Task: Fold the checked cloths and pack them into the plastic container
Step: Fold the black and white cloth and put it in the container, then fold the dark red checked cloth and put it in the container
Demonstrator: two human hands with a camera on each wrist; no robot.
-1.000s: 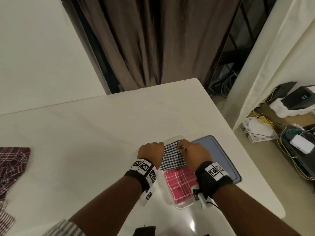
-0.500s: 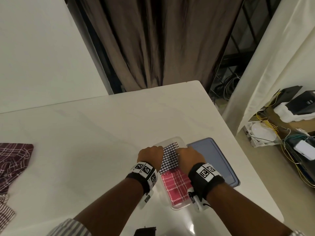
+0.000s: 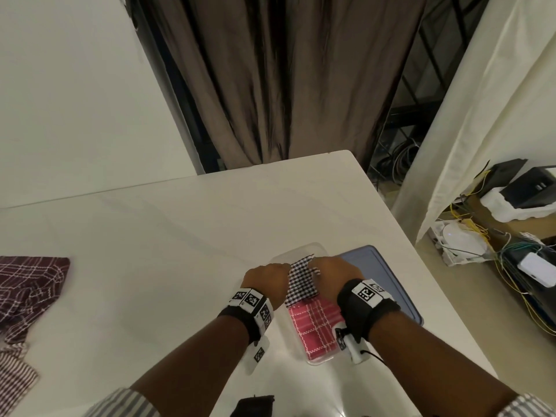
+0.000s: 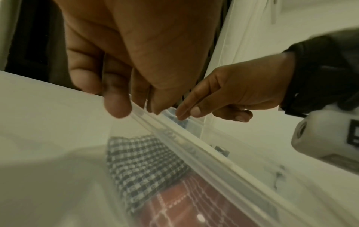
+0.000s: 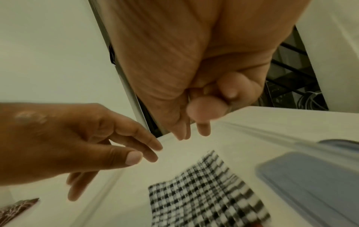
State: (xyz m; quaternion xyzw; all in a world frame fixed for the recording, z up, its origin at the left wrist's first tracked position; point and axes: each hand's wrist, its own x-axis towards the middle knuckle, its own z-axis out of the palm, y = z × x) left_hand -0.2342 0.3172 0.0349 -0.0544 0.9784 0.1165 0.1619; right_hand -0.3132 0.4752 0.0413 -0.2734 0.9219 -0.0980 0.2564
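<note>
1. Clear plastic container [image 3: 317, 361] sits at about 5 o'clock on the white tabletop [image 3: 150, 251]. Its blue lid [image 3: 388, 275] lies flat just beside it at 3 o'clock, off so the opening stays free for packing.
2. Black-and-white checked cloth [image 3: 301, 284] lies folded in the container's far half, overlapping a red checked cloth [image 3: 316, 329] in the near half; stacked this way, both seem to fit the footprint.
3. Left hand [image 3: 266, 281] hovers at the container's left rim, fingers relaxed and apart, nothing held in the wrist view.
4. Right hand [image 3: 332, 273] is over the right rim, fingers loosely extended toward the cloth's far corner; whether the tips touch fabric is hard to tell.
5. Dark plaid cloths [image 3: 28, 291] wait unfolded at 9 o'clock, well apart; likely next in line.
</note>
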